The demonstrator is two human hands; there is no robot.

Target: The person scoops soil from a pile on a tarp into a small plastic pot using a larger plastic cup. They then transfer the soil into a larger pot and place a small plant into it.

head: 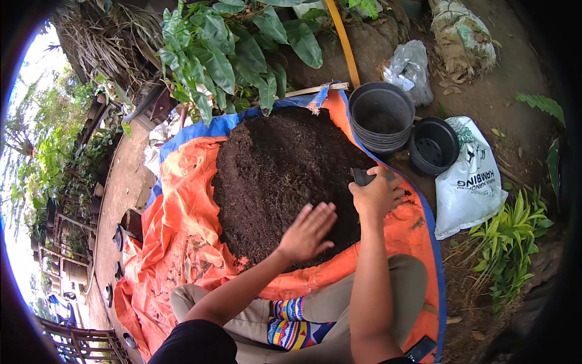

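A mound of dark soil [273,164] lies on an orange tarpaulin with a blue edge [182,168]. My left hand [309,234] rests flat, palm down, over the lower part of the mound, with its fingers apart and nothing held. At the mound's right edge, my right hand [376,193] grips a small dark object [361,176], perhaps a black plastic pot; the hand hides most of it. A stack of large black plastic pots [382,113] and smaller black pots [434,145] stand beyond my right hand, off the blue edge.
A white printed plastic sack [470,182] and uprooted leafy plants [509,250] lie at the right. A clear plastic bag [409,73] and a woven sack [464,41] sit farther back. Broad-leaved plants [218,50] overhang the tarpaulin's far edge. A phone [420,349] lies near my right knee.
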